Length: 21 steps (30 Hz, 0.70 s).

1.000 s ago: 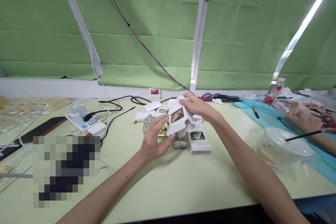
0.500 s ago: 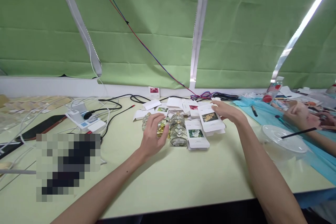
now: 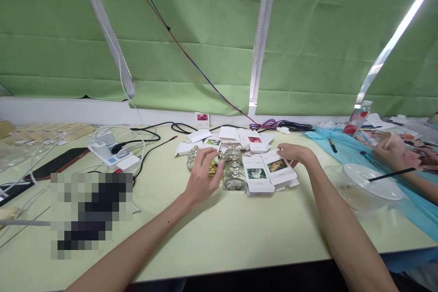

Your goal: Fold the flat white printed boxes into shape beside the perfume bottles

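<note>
My left hand (image 3: 204, 177) has its fingers and thumb curved round a yellow perfume bottle (image 3: 212, 169), partly hidden by the hand. A row of clear glass perfume bottles (image 3: 234, 178) with ornate caps lies just to its right. My right hand (image 3: 297, 151) grips the far right edge of a white carton (image 3: 278, 166) with a yellow flower picture; its fingertips are partly hidden. Close beside that carton lies another white carton (image 3: 258, 183) with a white flower picture. More clear bottles (image 3: 193, 151) show behind my left hand.
Several white cartons (image 3: 230, 134) are heaped behind the bottles, and one carton (image 3: 202, 120) stands by the wall. A power strip (image 3: 118, 159) with cables is on the left. At right are a lidded plastic bowl (image 3: 371, 181), a marker (image 3: 332, 145) and another person's hand (image 3: 390, 153).
The yellow-flower carton has come down and toward me, and now lies level beside the white-flower carton. My right hand moved with it. My left hand stays at the bottles, its fingers shifting slightly.
</note>
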Tool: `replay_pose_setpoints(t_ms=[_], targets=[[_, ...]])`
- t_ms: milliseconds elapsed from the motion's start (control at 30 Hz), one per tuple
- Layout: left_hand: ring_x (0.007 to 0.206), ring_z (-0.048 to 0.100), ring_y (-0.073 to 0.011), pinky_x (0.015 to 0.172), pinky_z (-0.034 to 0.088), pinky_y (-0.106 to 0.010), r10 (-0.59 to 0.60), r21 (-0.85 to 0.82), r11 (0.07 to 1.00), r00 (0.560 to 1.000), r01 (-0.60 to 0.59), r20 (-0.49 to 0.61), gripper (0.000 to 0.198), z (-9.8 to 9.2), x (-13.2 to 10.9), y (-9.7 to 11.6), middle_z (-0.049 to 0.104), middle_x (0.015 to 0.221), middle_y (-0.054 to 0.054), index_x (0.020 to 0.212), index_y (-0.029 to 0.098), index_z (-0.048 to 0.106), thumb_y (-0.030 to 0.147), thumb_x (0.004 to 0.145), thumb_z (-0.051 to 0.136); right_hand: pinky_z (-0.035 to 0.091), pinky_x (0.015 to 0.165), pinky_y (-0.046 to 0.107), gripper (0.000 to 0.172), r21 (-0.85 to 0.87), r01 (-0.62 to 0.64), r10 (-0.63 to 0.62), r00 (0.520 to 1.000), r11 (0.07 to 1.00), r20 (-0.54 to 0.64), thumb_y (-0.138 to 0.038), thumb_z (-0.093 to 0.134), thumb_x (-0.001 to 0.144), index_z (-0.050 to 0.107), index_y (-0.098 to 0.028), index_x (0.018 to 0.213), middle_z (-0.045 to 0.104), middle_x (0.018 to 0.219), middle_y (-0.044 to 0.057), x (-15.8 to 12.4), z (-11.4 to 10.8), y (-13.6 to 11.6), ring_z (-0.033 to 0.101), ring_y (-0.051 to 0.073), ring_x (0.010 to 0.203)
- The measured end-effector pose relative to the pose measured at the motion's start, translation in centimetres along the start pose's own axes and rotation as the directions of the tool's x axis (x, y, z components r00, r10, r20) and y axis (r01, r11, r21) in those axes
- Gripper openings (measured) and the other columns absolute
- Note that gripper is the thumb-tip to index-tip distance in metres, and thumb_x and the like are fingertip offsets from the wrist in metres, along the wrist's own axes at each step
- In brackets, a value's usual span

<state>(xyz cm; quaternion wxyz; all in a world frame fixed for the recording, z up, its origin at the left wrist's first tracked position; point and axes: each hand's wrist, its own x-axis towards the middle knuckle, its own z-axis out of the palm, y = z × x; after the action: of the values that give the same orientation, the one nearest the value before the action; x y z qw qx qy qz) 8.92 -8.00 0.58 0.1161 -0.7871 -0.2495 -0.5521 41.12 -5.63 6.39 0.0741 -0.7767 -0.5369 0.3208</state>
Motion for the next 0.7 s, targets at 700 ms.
replay_pose_setpoints(t_ms=[700], targets=[[0.105, 0.064, -0.0240, 0.087, 0.058, -0.039, -0.019, 0.003, 1.000, 0.999, 0.019, 0.032, 0.025, 0.1, -0.3, -0.1, 0.061, 0.113, -0.012, 0.118, 0.020, 0.057, 0.013, 0.094, 0.062, 0.061, 0.068, 0.037, 0.036, -0.206, -0.044, 0.031, 0.997, 0.978, -0.067, -0.033, 0.064, 0.096, 0.065, -0.012, 0.124, 0.069, 0.126, 0.020, -0.3, 0.8, -0.9, 0.077, 0.023, 0.069]])
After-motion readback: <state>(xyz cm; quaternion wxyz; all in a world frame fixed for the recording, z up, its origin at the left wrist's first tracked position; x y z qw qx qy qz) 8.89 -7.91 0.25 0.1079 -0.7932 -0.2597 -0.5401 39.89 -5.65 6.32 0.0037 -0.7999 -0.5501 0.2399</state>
